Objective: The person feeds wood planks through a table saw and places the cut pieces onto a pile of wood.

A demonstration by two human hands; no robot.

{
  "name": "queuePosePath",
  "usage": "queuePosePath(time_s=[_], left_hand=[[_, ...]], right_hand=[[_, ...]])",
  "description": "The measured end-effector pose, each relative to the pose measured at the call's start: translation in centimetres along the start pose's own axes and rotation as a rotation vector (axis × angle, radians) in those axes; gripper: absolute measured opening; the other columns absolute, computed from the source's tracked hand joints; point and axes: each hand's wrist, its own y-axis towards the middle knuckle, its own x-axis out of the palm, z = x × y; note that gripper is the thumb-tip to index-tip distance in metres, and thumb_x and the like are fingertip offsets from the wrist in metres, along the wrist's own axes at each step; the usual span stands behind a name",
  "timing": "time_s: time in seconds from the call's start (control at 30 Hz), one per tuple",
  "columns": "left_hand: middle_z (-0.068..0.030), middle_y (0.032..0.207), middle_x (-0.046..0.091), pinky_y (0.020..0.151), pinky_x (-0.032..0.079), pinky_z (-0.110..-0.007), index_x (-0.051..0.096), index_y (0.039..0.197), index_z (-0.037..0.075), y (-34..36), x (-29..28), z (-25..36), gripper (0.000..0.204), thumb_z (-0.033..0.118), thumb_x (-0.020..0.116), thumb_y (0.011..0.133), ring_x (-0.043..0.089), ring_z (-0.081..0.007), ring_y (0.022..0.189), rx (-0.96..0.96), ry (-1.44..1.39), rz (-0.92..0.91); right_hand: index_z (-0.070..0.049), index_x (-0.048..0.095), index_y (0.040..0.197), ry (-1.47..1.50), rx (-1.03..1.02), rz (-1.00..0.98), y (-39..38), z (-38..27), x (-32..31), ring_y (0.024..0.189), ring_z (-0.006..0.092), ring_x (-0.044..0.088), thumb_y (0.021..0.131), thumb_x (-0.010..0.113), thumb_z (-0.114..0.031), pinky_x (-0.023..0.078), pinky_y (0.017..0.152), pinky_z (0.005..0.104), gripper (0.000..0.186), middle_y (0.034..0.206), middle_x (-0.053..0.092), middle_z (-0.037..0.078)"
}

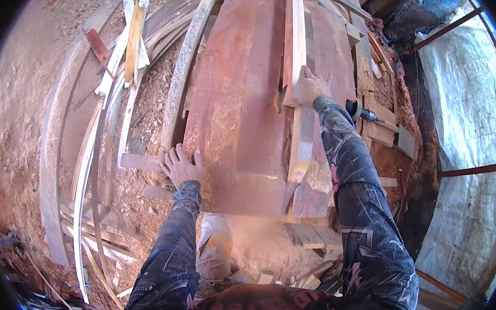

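Nearest the body, at 6 o'clock, 2 dark patterned sleeves rise from the lower edge toward a stack of broad reddish planks (244, 108), with sawdust drifting off its near end. At about 8 o'clock from the stack's middle, the left hand (182, 167) lies flat on the near left corner of the planks, fingers (173, 157) spread and pressing down, holding nothing. Farther off, at 1 o'clock, the right hand (309, 86) rests palm down on a narrow pale batten (298, 75) that runs lengthwise along the right side of the planks; its fingers are loosely together on the top face, and whether they curl over the edge I cannot tell.

My judgement is that the batten is stiff, fairly light and long enough to swing at its far end, so a hold near its middle suits it; its sawdust coat may make it slippery. The planks look heavy and rigid. Beyond, at 11 o'clock, thin curved offcuts (129, 53) lie over the sawdust-covered floor (24, 126).
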Motion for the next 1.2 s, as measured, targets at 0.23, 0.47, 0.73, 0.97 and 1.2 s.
queuePosePath(time_s=[0.23, 0.47, 0.73, 0.97, 1.2], left_hand=[[-0.0195, 0.135, 0.051, 0.112, 0.024, -0.061, 0.050, 0.136, 0.004, 0.1, 0.0, 0.0, 0.066, 0.050, 0.055, 0.089, 0.043, -0.0385, 0.130, 0.005, -0.016, -0.002], [-0.0189, 0.138, 0.049, 0.112, 0.022, -0.062, 0.048, 0.137, 0.006, 0.7, -0.2, 0.2, 0.065, 0.049, 0.054, 0.089, 0.041, -0.0383, 0.132, 0.005, -0.004, -0.058], [-0.0260, 0.136, 0.046, 0.113, 0.020, -0.062, 0.044, 0.140, 0.001, 1.7, -1.0, 0.3, 0.070, 0.047, 0.053, 0.088, 0.038, -0.0430, 0.132, 0.026, 0.002, -0.156], [-0.0261, 0.137, 0.045, 0.114, 0.018, -0.062, 0.044, 0.140, -0.001, 2.3, -1.0, 0.4, 0.072, 0.046, 0.054, 0.086, 0.037, -0.0430, 0.132, 0.038, -0.027, -0.193], [-0.0269, 0.137, 0.045, 0.114, 0.018, -0.062, 0.042, 0.141, -0.001, 2.4, -1.2, 0.1, 0.072, 0.048, 0.048, 0.089, 0.039, -0.0446, 0.131, 0.047, -0.017, -0.203]], right_hand=[[-0.003, 0.030, 0.149, -0.015, -0.003, -0.046, 2.6, 0.5, -1.2, 0.140, 0.0322, 0.036, 0.062, 0.084, -0.044, 0.016, 0.113, 0.0705, 0.110, 0.156, 0.032, 0.006], [-0.004, 0.025, 0.151, 0.036, 0.013, -0.044, 7.3, 1.8, -1.2, 0.141, 0.0330, 0.034, 0.061, 0.085, -0.052, 0.015, 0.114, 0.0696, 0.118, 0.158, 0.029, 0.007], [-0.011, 0.026, 0.152, -0.098, -0.002, -0.095, 16.5, 3.9, -3.1, 0.145, 0.0334, 0.028, 0.068, 0.079, -0.052, 0.012, 0.116, 0.0668, 0.108, 0.159, 0.027, 0.009], [-0.023, 0.020, 0.156, -0.096, 0.078, -0.183, 23.0, 5.7, -4.3, 0.142, 0.0362, 0.034, 0.066, 0.083, -0.033, 0.028, 0.113, 0.0608, 0.111, 0.151, 0.039, 0.017], [-0.014, 0.030, 0.151, 0.150, -0.024, -0.023, 25.7, 7.9, -2.8, 0.106, 0.0443, 0.064, 0.079, 0.072, -0.039, 0.047, 0.096, 0.0479, 0.086, 0.110, 0.066, 0.029]])
